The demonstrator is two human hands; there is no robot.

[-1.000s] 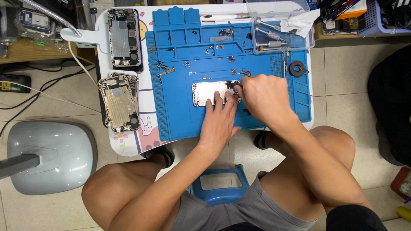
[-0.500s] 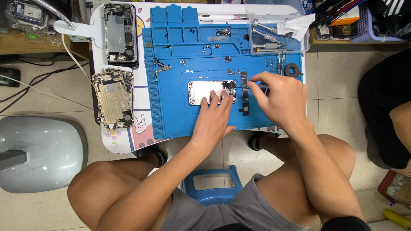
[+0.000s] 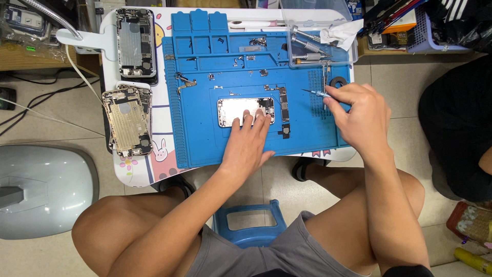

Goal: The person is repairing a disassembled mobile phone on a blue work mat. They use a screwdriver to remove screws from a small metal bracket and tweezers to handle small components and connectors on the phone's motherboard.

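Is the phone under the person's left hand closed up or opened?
Opened: the phone on the blue mat shows bare metal insides, with loose parts beside it.

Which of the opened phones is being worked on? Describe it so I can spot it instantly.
Find the blue repair mat on the small white table. The phone housing lies at the mat's middle, sideways, under the left hand fingertips. Unlike the two opened phones standing lengthwise left of the mat, it sits on the blue.
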